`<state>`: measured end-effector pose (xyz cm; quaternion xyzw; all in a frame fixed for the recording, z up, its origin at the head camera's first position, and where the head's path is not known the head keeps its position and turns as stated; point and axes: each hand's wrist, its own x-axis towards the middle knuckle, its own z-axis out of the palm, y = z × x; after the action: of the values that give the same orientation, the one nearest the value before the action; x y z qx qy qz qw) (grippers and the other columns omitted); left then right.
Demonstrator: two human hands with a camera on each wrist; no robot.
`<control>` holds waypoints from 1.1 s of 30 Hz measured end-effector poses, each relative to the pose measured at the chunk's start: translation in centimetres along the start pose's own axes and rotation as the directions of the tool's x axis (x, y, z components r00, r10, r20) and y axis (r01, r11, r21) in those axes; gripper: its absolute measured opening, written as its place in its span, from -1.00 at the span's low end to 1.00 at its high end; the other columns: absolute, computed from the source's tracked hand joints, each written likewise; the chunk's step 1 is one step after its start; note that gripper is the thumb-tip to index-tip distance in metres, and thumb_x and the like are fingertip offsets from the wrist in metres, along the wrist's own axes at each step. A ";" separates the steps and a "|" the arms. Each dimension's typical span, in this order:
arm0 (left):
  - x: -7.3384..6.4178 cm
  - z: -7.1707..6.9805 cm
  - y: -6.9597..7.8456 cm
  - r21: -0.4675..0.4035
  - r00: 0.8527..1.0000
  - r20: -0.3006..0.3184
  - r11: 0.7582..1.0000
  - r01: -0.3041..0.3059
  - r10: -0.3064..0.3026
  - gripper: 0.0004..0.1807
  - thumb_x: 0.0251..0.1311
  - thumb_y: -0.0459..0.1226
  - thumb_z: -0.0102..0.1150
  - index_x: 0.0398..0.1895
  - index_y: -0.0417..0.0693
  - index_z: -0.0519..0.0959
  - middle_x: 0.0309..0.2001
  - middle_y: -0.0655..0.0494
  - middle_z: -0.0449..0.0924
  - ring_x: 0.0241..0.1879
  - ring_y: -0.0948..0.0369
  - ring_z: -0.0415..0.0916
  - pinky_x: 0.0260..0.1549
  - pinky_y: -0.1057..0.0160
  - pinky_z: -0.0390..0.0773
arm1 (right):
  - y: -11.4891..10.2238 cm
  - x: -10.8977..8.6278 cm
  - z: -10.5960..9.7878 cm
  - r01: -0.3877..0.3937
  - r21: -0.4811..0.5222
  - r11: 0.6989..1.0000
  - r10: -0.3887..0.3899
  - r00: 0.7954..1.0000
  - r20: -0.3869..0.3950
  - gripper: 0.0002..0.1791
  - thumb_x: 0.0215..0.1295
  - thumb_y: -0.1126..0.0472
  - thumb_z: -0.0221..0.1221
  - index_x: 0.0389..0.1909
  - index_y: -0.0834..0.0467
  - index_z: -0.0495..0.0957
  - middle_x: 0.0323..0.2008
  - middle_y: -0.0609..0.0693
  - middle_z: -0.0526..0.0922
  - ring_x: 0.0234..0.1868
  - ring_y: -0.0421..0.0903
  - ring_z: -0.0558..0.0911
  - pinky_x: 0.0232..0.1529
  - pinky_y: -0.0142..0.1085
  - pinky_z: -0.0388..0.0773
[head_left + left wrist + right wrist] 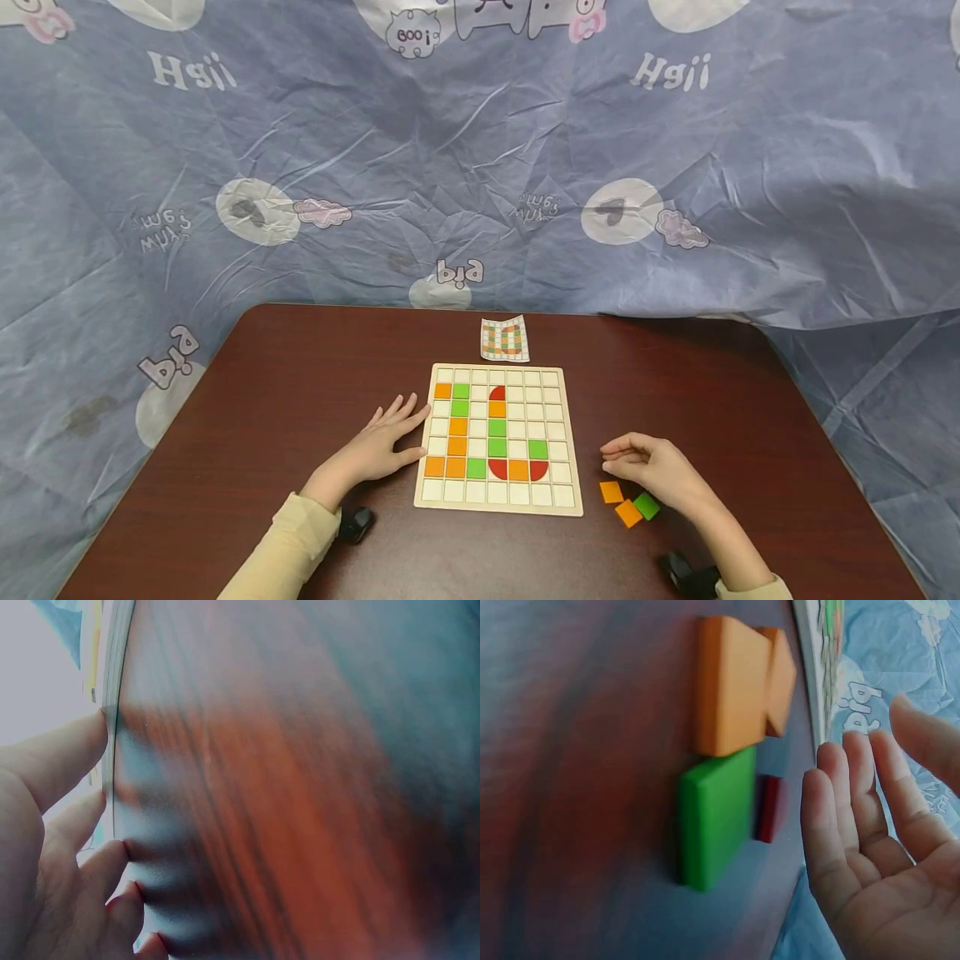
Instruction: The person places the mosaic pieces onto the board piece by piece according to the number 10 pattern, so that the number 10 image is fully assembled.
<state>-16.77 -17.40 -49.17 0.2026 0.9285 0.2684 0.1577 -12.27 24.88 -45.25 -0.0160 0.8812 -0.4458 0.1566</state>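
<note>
A square grid board (pixel 498 510) lies on the table, with orange, green and red pieces in some of its cells. My left hand (pixel 386 442) rests with spread fingers at the board's left edge; in the left wrist view its thumb and a finger touch that edge. Right of the board, my right hand (pixel 660 471) hovers with relaxed, slightly bent fingers and holds nothing. Just below it lie two orange square tiles (pixel 628 513) and a green square tile (pixel 647 506). The right wrist view also reveals a dark red piece (pixel 771 808), which the hand hides from the head view.
Behind the board lies a small paper card (pixel 505 340) printed with a coloured grid pattern. The dark brown table (pixel 322 358) ends at a blue patterned cloth (pixel 465 150) hanging behind it. A black wrist device (pixel 357 525) sits by the left sleeve.
</note>
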 end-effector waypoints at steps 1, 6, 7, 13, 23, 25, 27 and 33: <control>0.0 0.0 0.0 0.000 1.000 0.000 1.000 0.001 -0.001 -0.25 0.36 -0.05 0.15 0.56 0.11 0.11 0.58 -0.09 -0.12 0.58 -0.11 -0.27 0.50 -0.24 -0.23 | 0.2 -0.1 0.1 0.004 0.002 1.000 -0.004 1.000 0.009 -0.65 0.22 0.14 0.35 -0.05 0.24 0.64 -0.14 0.07 0.75 -0.22 -0.13 0.71 -0.26 -0.35 0.65; 0.1 0.1 0.0 -0.008 1.000 -0.003 1.000 0.003 -0.003 -0.24 0.36 -0.05 0.16 0.56 0.12 0.11 0.58 -0.08 -0.12 0.58 -0.10 -0.27 0.50 -0.23 -0.23 | 0.9 -0.7 0.5 -0.005 -0.033 0.999 0.005 1.000 0.011 -0.68 0.17 0.15 0.38 -0.09 0.21 0.66 -0.20 0.04 0.75 -0.29 -0.17 0.70 -0.35 -0.38 0.65; 0.1 0.1 0.0 -0.008 1.000 -0.003 1.000 0.003 -0.003 -0.24 0.36 -0.05 0.16 0.56 0.12 0.11 0.58 -0.08 -0.12 0.58 -0.10 -0.27 0.50 -0.23 -0.23 | 1.0 -0.8 0.6 -0.010 -0.043 0.999 0.010 1.000 0.003 -0.68 0.16 0.14 0.39 -0.10 0.19 0.66 -0.22 0.02 0.75 -0.30 -0.18 0.70 -0.36 -0.39 0.64; 0.1 0.1 0.0 -0.012 1.000 -0.006 1.000 0.003 -0.003 -0.24 0.36 -0.06 0.16 0.56 0.11 0.11 0.58 -0.09 -0.12 0.58 -0.10 -0.27 0.50 -0.23 -0.24 | 1.0 -1.2 1.2 -0.002 -0.106 0.994 -0.001 1.000 -0.031 -0.69 0.05 0.21 0.45 -0.16 0.16 0.68 -0.28 -0.04 0.67 -0.30 -0.18 0.64 -0.36 -0.44 0.62; 0.1 0.1 0.0 -0.008 1.000 -0.006 1.000 -0.001 0.001 -0.24 0.36 -0.06 0.16 0.56 0.11 0.11 0.58 -0.09 -0.12 0.58 -0.11 -0.26 0.49 -0.24 -0.23 | 0.9 -1.2 2.0 0.043 -0.261 0.964 -0.067 0.994 -0.084 -0.69 -0.13 0.26 0.53 -0.31 0.02 0.68 -0.33 -0.15 0.57 -0.32 -0.27 0.52 -0.31 -0.49 0.54; 0.0 0.1 0.0 -0.008 1.000 -0.007 1.000 -0.002 0.002 -0.24 0.35 -0.06 0.16 0.56 0.10 0.11 0.58 -0.10 -0.12 0.58 -0.12 -0.26 0.49 -0.24 -0.23 | 0.9 -1.2 2.0 0.063 -0.272 0.960 -0.090 0.992 -0.087 -0.69 -0.14 0.24 0.54 -0.33 0.04 0.67 -0.34 -0.16 0.56 -0.34 -0.28 0.51 -0.33 -0.48 0.53; 0.0 0.1 0.1 -0.007 1.000 -0.007 1.000 -0.004 0.004 -0.24 0.35 -0.06 0.16 0.55 0.10 0.11 0.58 -0.10 -0.12 0.58 -0.12 -0.25 0.49 -0.24 -0.22 | 0.8 -1.2 2.1 0.069 -0.280 0.958 -0.098 0.991 -0.092 -0.71 -0.14 0.24 0.54 -0.35 0.03 0.67 -0.36 -0.16 0.56 -0.35 -0.29 0.51 -0.33 -0.49 0.52; -0.2 -0.1 0.2 0.002 1.000 -0.019 1.000 -0.019 0.019 -0.25 0.35 -0.07 0.17 0.55 0.04 0.14 0.57 -0.16 -0.08 0.56 -0.16 -0.23 0.48 -0.28 -0.19 | 0.5 -1.1 2.2 0.047 -0.300 0.953 -0.077 0.993 -0.092 -0.73 -0.11 0.24 0.53 -0.39 0.03 0.64 -0.41 -0.14 0.53 -0.37 -0.24 0.48 -0.36 -0.47 0.48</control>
<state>-16.54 -17.40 -48.90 0.2089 0.9282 0.2710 0.1462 -10.48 23.65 -46.60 -0.0442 0.9441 -0.3132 0.0929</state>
